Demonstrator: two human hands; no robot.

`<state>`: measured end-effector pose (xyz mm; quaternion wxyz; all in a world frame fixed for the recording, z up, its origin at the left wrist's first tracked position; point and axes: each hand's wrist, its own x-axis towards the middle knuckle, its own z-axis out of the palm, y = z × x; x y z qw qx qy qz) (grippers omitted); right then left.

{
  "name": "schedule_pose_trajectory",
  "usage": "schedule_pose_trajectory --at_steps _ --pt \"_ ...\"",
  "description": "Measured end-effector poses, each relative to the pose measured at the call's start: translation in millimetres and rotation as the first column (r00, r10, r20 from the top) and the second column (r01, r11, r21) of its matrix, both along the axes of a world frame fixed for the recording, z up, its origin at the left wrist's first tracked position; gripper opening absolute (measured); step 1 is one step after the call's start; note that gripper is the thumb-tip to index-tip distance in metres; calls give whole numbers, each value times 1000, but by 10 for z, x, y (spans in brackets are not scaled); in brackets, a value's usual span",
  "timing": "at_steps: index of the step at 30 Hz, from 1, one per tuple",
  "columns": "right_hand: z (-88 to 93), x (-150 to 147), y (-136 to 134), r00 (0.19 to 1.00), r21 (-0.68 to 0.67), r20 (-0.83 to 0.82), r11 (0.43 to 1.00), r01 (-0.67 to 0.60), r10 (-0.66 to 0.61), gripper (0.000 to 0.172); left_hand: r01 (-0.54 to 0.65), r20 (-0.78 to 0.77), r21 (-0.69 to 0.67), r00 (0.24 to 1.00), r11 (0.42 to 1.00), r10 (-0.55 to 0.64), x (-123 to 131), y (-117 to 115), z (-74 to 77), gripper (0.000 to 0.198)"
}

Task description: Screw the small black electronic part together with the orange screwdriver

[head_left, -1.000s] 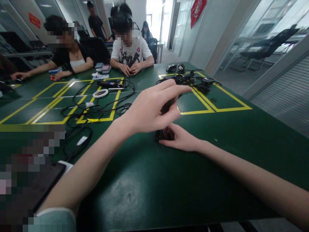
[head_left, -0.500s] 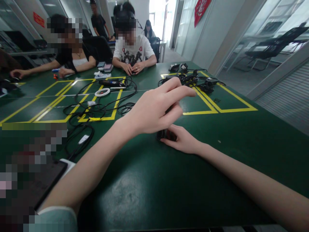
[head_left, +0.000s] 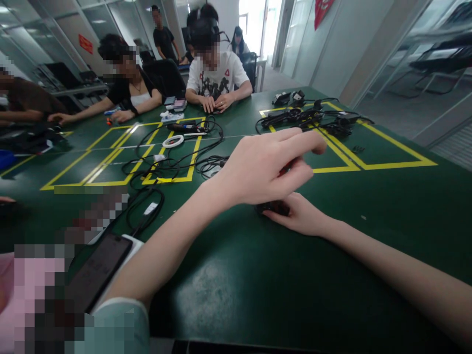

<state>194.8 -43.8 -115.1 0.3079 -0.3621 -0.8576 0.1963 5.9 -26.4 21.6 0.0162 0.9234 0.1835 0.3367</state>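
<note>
My right hand rests on the green table, its fingers curled round a small black object that stands there. My left hand hovers just above it, thumb and fingers pinched together over the object's top. Most of the black object is hidden behind my left hand, so I cannot make out what it is.
Tangled black cables and a white ring lie in yellow-taped squares at centre left. More black cables and adapters lie at the back right. A phone sits near left. Several people sit along the far edge.
The view has shifted so everything sits further right in the picture. My left hand has dropped lower over the black object. My right hand keeps its hold at the base.
</note>
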Motion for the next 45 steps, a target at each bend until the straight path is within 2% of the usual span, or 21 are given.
schedule_pose_trajectory --at_steps 3,8,12,16,19,21,22,26,28,31,35,37,39,42,45 --pt "29 -3 -4 1000 0 0 1000 -15 15 9 -22 -1 2 1000 1000 22 9 13 -16 36" --pt "28 -2 -13 1000 10 15 1000 -1 0 9 22 25 -23 999 999 -22 24 20 -52 29" --pt "-3 1 -23 1000 -8 16 1000 18 -18 11 38 51 -53 998 998 -35 22 13 -62 35" --pt "1 -4 -31 1000 -31 12 999 11 -11 12 147 126 -158 984 976 -128 26 28 -70 41" --pt "22 -10 -30 1000 -2 21 1000 -17 17 9 242 251 -276 952 930 -173 49 20 -81 42" --pt "34 -12 -30 999 30 32 999 -25 24 8 308 353 -387 920 869 -169 63 -3 -85 38" --pt "38 -13 -30 999 42 37 999 -27 25 7 353 402 -455 901 818 -165 67 -16 -87 36" --pt "44 -16 -34 999 60 40 998 -8 5 9 518 536 -670 833 531 -136 72 -33 -107 25" --pt "44 -19 -34 999 58 38 998 -6 4 9 552 566 -717 817 426 -107 80 -12 -131 24" --pt "40 -32 -30 999 45 46 999 -20 18 9 617 636 -728 771 298 -40 100 27 -158 19" --pt "33 -52 -26 998 26 49 999 -31 30 16 658 667 -739 745 145 21 79 56 -125 38" --pt "31 -54 -24 998 31 50 999 -36 34 19 664 669 -742 743 97 25 46 65 -96 43" --pt "30 -52 -20 998 41 49 998 -41 39 18 678 681 -732 731 69 41 19 74 -78 39" --pt "28 -49 -14 997 45 58 998 -44 41 17 686 689 -725 723 68 57 5 85 -72 30" --pt "29 -55 -11 997 42 69 998 -40 37 20 683 689 -725 722 92 64 14 87 -68 21"
